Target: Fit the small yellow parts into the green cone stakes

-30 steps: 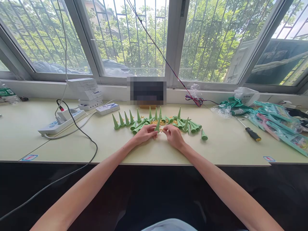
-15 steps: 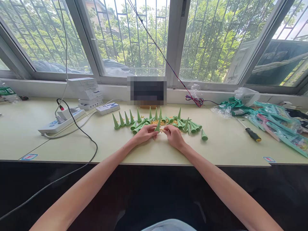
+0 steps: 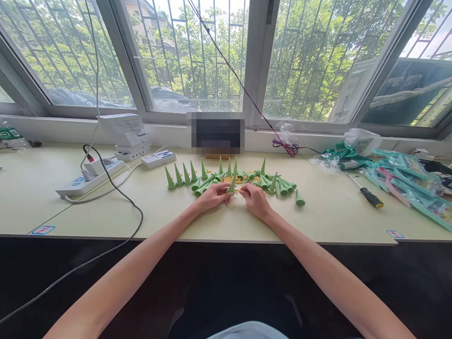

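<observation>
Near the table's middle, my left hand (image 3: pixel 213 197) is closed on a green cone (image 3: pixel 232 182), which points upward. Just right of it, my right hand (image 3: pixel 254 199) pinches a small yellow piece (image 3: pixel 237 191) against the cone's side. Behind both hands lies a pile of small yellow pieces (image 3: pixel 229 179). Several green cones lie around the pile, and others stand upright in a row at its left, such as a standing cone (image 3: pixel 170 180). One cone (image 3: pixel 300 198) lies apart at the right.
On the left are a power strip (image 3: pixel 90 178) with cables, a stack of white boxes (image 3: pixel 129 136) and a single white box (image 3: pixel 157 159). At the right lie a screwdriver (image 3: pixel 371 197) and teal packages (image 3: pixel 406 176). A blurred dark object (image 3: pixel 218 134) stands at the back.
</observation>
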